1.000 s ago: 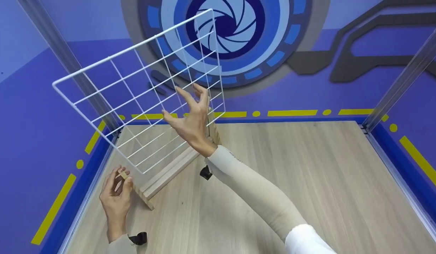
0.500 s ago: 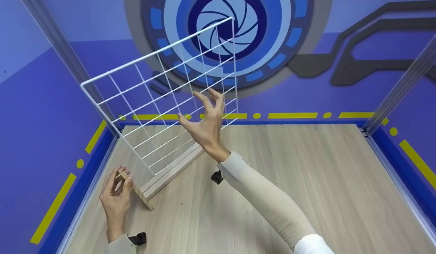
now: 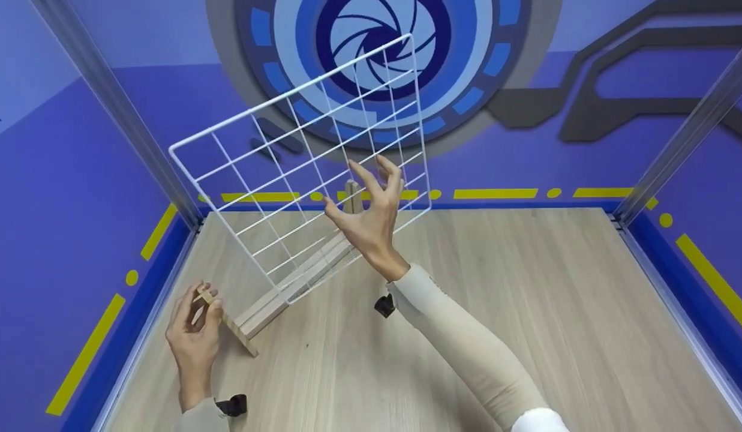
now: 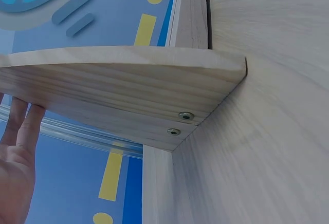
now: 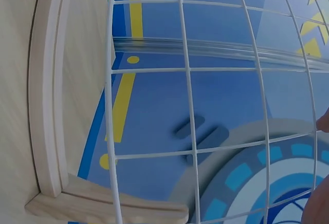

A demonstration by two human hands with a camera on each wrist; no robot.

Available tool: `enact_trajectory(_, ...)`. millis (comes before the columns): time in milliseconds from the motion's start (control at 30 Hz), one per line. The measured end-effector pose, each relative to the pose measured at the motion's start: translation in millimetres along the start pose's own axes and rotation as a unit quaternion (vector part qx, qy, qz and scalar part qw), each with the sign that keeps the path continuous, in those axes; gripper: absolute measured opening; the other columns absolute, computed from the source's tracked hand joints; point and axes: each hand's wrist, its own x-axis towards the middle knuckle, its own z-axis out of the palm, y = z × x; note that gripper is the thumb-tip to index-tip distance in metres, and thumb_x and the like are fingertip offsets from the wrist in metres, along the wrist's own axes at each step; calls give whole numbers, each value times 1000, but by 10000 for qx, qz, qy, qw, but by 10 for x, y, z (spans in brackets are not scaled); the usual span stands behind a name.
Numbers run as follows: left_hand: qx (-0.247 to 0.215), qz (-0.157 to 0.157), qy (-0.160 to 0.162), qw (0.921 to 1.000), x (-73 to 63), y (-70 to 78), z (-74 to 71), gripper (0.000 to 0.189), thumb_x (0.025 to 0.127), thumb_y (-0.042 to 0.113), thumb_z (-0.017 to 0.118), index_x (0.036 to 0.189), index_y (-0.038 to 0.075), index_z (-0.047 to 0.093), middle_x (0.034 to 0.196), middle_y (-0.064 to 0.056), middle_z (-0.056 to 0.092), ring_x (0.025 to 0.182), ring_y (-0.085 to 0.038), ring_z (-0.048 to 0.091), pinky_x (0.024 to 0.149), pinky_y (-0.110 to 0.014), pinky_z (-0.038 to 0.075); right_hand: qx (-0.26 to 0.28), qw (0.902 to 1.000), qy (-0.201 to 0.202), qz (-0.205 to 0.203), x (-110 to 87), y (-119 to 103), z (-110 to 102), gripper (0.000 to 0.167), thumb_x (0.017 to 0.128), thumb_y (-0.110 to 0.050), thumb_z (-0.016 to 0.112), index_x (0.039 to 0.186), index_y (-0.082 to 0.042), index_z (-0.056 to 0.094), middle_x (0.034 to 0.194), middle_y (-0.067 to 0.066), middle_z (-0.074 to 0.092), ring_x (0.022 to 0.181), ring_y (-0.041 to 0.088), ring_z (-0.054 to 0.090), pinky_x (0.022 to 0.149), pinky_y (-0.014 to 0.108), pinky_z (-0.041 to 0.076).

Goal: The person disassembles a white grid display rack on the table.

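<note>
My right hand (image 3: 376, 222) grips a white wire grid panel (image 3: 290, 93) by its middle wires, holding it up at a slant. The panel's lower edge overlaps the rails of a wooden stand (image 3: 266, 312) in the head view. At the stand's near end, my left hand (image 3: 194, 336) pinches the top of the upright end board (image 3: 239, 336). Two screw heads show on that end board (image 4: 123, 90) in the left wrist view, with fingers on its far part. The right wrist view shows the grid (image 5: 187, 70) beside the stand's rails (image 5: 45, 80), apart from them.
The stand rests diagonally on a wood-grain tabletop (image 3: 496, 300). Blue printed walls with yellow dashes enclose the table at the back and sides. Metal posts (image 3: 688, 129) rise at the rear corners.
The right hand has carried the grid panel rightward and slightly down, so its lower edge now overlaps the stand's rails in the head view. The left hand stays at the end board.
</note>
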Motion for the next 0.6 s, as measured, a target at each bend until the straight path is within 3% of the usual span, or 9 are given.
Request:
enact_trajectory(167, -48, -176, 79, 9998, 1, 13, 16, 54, 92, -22, 67, 144, -9, 60, 127, -11, 70, 116, -16, 73, 101, -19, 59, -185, 9998, -4, -80, -44, 110, -83, 67, 68, -27, 97, 130, -16, 76, 149, 18, 48, 133, 30, 47, 110, 43, 47)
enact_trajectory(333, -23, -169, 128, 9998, -4, 66, 42, 54, 92, -24, 64, 144, -13, 57, 126, -24, 67, 116, -19, 72, 102, -19, 58, -466, 9989, 31, -97, -87, 202, -171, 65, 67, -30, 97, 127, -16, 78, 147, 19, 50, 130, 32, 48, 105, 44, 45)
enact_trajectory(400, 22, -142, 115, 9998, -6, 88, 50, 53, 92, -24, 64, 144, -15, 56, 125, -24, 67, 116, -19, 72, 102, -19, 58, -519, 9986, 54, -59, -101, 236, -212, 64, 68, -32, 96, 127, -15, 78, 147, 20, 50, 130, 34, 49, 104, 46, 45)
enact_trajectory(600, 59, 115, 62, 9999, 22, 49, 30, 53, 89, -25, 67, 141, -15, 59, 125, -1, 70, 115, -12, 72, 100, -16, 58, -627, 9979, 140, 125, -122, 329, -342, 62, 67, -26, 95, 126, -15, 79, 147, 21, 51, 131, 33, 49, 106, 52, 46)
